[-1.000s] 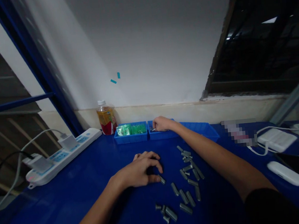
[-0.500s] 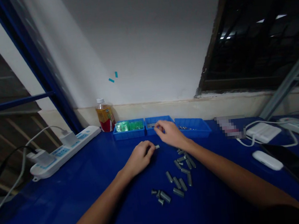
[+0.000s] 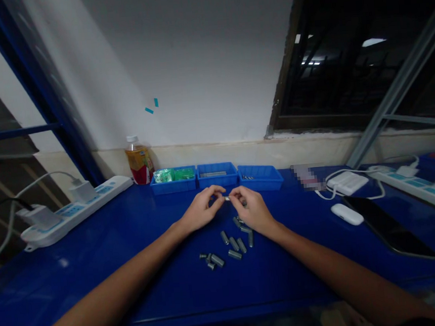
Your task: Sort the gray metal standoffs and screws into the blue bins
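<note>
The left hand (image 3: 202,209) curls, thumb and forefinger nearly meeting; whether it grips, I can't tell. At its three o'clock, a small metal piece (image 3: 227,198) looks light, stiff, perhaps slick, best pinched by its ends above the worktop (image 3: 155,285). The right hand (image 3: 255,210) pinches its right end, fingertips together.

Blue table (image 3: 156,290) (slightly glossy), metal cylinders (image 3: 235,254), bins (image 3: 174,187)
</note>
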Motion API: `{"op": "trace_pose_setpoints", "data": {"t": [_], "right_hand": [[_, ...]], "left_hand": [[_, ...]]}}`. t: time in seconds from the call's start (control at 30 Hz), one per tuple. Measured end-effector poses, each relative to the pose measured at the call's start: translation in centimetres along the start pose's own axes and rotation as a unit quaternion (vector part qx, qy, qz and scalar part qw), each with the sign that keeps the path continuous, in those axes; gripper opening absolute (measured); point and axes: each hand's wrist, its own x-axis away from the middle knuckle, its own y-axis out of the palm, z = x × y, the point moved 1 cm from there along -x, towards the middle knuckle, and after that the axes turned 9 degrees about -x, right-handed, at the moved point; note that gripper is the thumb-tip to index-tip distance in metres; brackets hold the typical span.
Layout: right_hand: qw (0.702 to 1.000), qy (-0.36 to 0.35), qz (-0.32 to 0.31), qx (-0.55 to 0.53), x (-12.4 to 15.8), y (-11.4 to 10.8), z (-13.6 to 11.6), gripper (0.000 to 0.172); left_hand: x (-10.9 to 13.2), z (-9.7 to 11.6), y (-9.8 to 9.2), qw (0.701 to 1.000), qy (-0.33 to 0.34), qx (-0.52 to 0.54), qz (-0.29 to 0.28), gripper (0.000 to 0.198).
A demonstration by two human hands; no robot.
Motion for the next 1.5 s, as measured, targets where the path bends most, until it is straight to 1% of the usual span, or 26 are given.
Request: {"op": "trace_pose_setpoints", "data": {"t": [0.07, 0.1, 0.17, 0.23, 0.3, 0.4, 0.5, 0.6, 0.67, 0.73, 0.83, 0.9, 1.0, 1.1, 1.17, 1.2, 1.3, 1.37, 1.43, 1.5], "right_hand": [[0.999, 0.034, 0.011, -0.037, 0.2, 0.0, 0.1, 0.010], [0.998, 0.043, 0.013, -0.050, 0.4, 0.0, 0.0, 0.010], [0.997, 0.045, 0.012, -0.069, 0.6, 0.1, -0.2, 0.011], [0.995, 0.038, 0.005, -0.088, 0.8, 0.2, -0.4, 0.012], [0.995, 0.021, -0.011, -0.095, 1.1, 0.4, -0.4, 0.011], [0.997, -0.033, -0.027, -0.060, 1.3, 0.3, -0.2, 0.015], [0.996, -0.088, -0.030, -0.002, 1.3, -0.1, -0.1, 0.015], [0.993, -0.111, -0.037, 0.026, 1.2, -0.5, -0.3, 0.010], [0.993, -0.107, -0.029, 0.030, 1.0, -0.6, -0.5, 0.008], [0.996, -0.083, -0.009, 0.031, 0.7, -0.7, -0.7, 0.010], [0.999, -0.044, 0.003, 0.028, 0.5, -0.6, -0.8, 0.017], [0.999, -0.036, -0.003, 0.024, 0.5, -0.4, -0.9, 0.020], [0.999, -0.041, 0.002, 0.013, 0.6, -0.1, -0.8, 0.023], [0.999, -0.054, 0.002, -0.005, 0.7, -0.1, -0.7, 0.015], [0.997, -0.081, -0.017, -0.001, 0.7, -0.2, -0.7, 0.020], [0.994, -0.100, -0.030, 0.010, 0.7, -0.2, -0.8, 0.020], [0.988, -0.139, -0.056, 0.048, 0.7, -0.3, -0.8, 0.010], [0.988, -0.133, -0.053, 0.058, 0.6, -0.3, -0.7, 0.010], [0.990, -0.118, -0.044, 0.057, 0.6, -0.3, -0.6, 0.012], [0.993, -0.103, -0.036, 0.049, 0.6, -0.2, -0.5, 0.013]], "left_hand": [[0.3, 0.1, 0.0, 0.999, 0.023, -0.007, 0.023, 0.029], [0.6, 0.2, 0.1, 0.999, 0.035, -0.018, 0.032, 0.026], [1.1, 0.6, 0.0, 0.997, 0.047, -0.040, 0.044, 0.017], [1.5, 0.9, -0.1, 0.996, 0.043, -0.057, 0.053, 0.015], [1.7, 1.1, -0.3, 0.995, 0.034, -0.063, 0.064, 0.017], [1.7, 1.2, -0.3, 0.996, 0.019, -0.058, 0.069, 0.019], [1.5, 1.2, -0.1, 0.997, 0.014, -0.053, 0.045, 0.025], [1.4, 1.2, 0.0, 0.998, 0.013, -0.060, 0.011, 0.033], [1.5, 1.3, 0.0, 0.998, 0.015, -0.059, 0.007, 0.032], [1.7, 1.3, 0.0, 0.998, 0.023, -0.059, 0.015, 0.025], [1.8, 1.4, 0.0, 0.995, 0.041, -0.079, 0.047, 0.029], [1.9, 1.4, -0.1, 0.992, 0.047, -0.092, 0.074, 0.026], [1.9, 1.6, -0.3, 0.988, 0.054, -0.114, 0.085, 0.023], [1.9, 1.8, -0.5, 0.986, 0.059, -0.136, 0.079, 0.023], [1.8, 1.8, -0.5, 0.985, 0.055, -0.142, 0.076, 0.025], [1.8, 1.8, -0.5, 0.986, 0.052, -0.144, 0.072, 0.027], [1.8, 1.5, -0.5, 0.986, 0.042, -0.150, 0.058, 0.035], [1.8, 1.3, -0.4, 0.987, 0.037, -0.145, 0.055, 0.033], [1.8, 1.3, -0.5, 0.989, 0.040, -0.126, 0.067, 0.025], [1.9, 1.3, -0.5, 0.989, 0.052, -0.112, 0.080, 0.025]]}}
